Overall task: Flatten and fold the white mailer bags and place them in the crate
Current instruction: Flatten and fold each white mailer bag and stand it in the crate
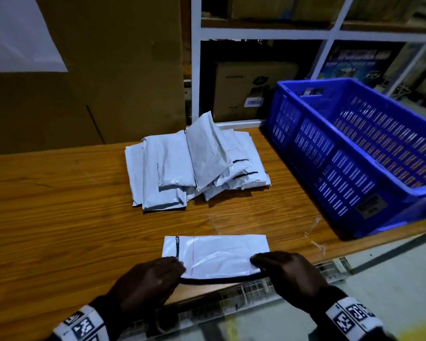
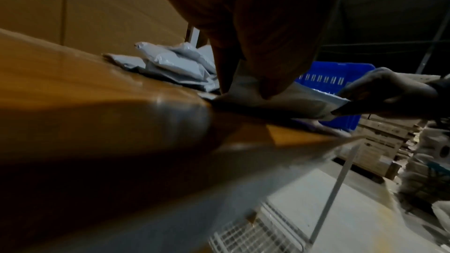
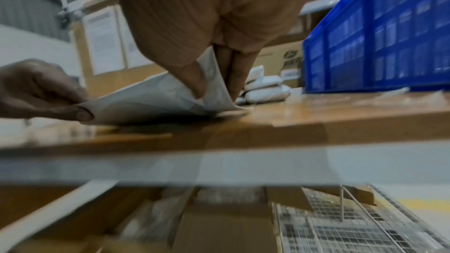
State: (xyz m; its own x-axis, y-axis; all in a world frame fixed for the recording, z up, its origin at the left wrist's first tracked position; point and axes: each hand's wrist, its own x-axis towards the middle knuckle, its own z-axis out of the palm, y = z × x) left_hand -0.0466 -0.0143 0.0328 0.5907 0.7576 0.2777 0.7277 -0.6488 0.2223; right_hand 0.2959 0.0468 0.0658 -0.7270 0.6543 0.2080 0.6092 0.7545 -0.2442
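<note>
One white mailer bag lies flat near the front edge of the wooden table. My left hand pinches its near left corner, and my right hand pinches its near right corner. In the right wrist view the mailer bag lifts at the near edge, thumb under and fingers over. The left wrist view shows the same bag held between both hands. A pile of white mailer bags sits mid-table. The blue crate stands at the right, with nothing visible inside.
A tall cardboard box stands behind the table at the left. White shelving with boxes runs along the back. Clear tape scraps lie on the table by the crate. A wire rack lies below the table's front edge.
</note>
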